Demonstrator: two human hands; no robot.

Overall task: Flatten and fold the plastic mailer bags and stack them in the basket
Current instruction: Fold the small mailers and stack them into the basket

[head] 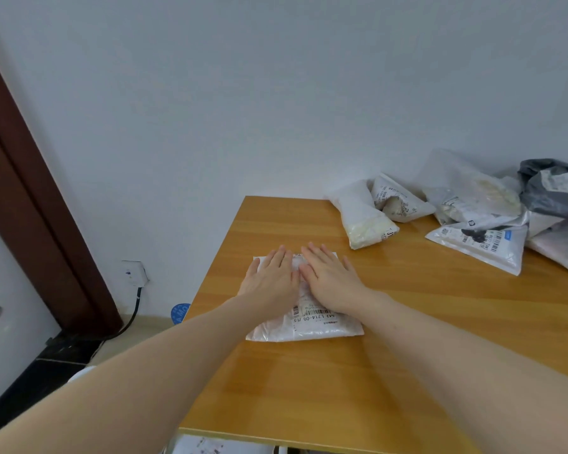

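Brown door trim runs down the far left edge of the view, with a wall socket beside it and a black cable dropping from the socket to the floor. Next comes the wooden table, its left edge close to the white wall. On the table, toward its left side, lies a white mailer bag with a barcode label facing up (print partly covered by the hands). The left hand rests flat on the far left part of this bag, fingers straight and held together, palm down, gripping nothing. The right hand lies just beside it on the far right part of the bag, fingers likewise straight and pressed flat, thumbs of both hands nearly touching at the bag's centre line. Farther right, near the back edge of the table, sits a loose pile of unflattened mailer bags, mostly white, some with printed labels. One grey bag tops the pile at the far right edge of the view. The basket is not identifiable in this view.
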